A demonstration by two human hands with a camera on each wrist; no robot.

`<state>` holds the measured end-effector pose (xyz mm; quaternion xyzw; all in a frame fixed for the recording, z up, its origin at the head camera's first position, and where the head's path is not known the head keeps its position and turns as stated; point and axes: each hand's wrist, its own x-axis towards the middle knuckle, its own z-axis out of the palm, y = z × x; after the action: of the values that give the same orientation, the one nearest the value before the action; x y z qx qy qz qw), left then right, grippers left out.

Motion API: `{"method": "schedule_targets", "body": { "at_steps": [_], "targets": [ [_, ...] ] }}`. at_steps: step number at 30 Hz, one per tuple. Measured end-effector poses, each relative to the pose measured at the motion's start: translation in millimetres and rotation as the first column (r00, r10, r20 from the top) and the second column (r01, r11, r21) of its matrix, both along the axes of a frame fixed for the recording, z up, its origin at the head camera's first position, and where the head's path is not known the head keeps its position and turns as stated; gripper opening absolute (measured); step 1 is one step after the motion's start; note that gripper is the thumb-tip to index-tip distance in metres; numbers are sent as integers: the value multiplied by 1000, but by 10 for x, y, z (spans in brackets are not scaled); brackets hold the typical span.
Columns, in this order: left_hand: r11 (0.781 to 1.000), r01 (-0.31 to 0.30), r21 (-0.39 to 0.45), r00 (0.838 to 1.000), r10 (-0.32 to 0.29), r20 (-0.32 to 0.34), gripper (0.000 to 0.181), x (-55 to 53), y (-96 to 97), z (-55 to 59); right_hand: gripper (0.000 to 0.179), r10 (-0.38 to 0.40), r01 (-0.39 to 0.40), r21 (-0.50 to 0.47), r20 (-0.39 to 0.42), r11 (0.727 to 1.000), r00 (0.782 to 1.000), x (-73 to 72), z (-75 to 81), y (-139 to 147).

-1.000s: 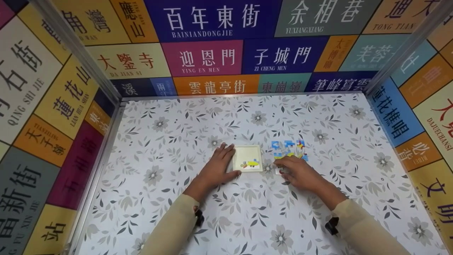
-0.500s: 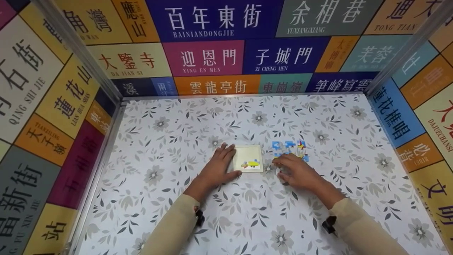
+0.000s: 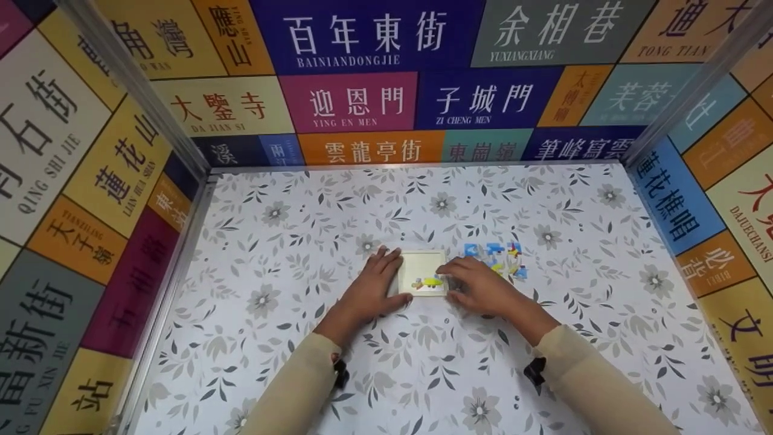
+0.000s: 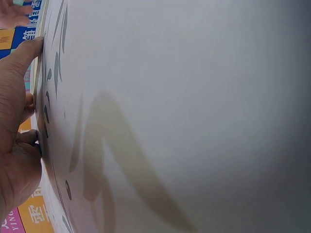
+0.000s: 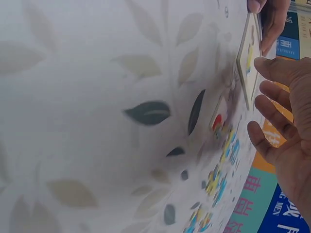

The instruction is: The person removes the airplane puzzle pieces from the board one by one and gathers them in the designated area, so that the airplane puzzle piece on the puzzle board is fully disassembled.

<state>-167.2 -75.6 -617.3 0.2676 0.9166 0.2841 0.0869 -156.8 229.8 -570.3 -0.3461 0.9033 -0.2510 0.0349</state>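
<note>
A small cream puzzle board [image 3: 421, 264] with a raised rim lies on the table in the head view. Along its lower part sit a yellow piece [image 3: 433, 282] and an orange one. My left hand [image 3: 371, 290] holds the board's left side, thumb at the near corner and fingers at the far corner. Over the right rim is my right hand [image 3: 480, 287]; in the right wrist view its fingers are spread, and no piece shows between them. A pale piece with a red mark [image 5: 217, 120] lies on the table beside the board there. In the head view that piece is hidden.
Several blue and yellow puzzle pieces [image 3: 494, 249] lie right of the board, partly behind my right hand. A white floral cloth [image 3: 326, 199] covers the table. Panels with large characters [image 3: 362, 99] stand along the back and both sides.
My right hand has moved left from the loose pieces to the board's right edge, uncovering more of the pieces. The left hand and the board have stayed in place.
</note>
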Motion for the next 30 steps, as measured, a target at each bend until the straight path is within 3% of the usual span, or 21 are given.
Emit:
{"method": "schedule_targets", "body": {
  "at_steps": [18,30],
  "targets": [
    [1000,18,22,999,-17,-39,87,19,-3,-41,50,10,-14,62,65,998,998,-109,-32,-387],
    [1000,12,0,1000,-12,2,88,-1,-14,4,53,48,-53,51,91,997,995,-202,-56,-445]
  ]
}}
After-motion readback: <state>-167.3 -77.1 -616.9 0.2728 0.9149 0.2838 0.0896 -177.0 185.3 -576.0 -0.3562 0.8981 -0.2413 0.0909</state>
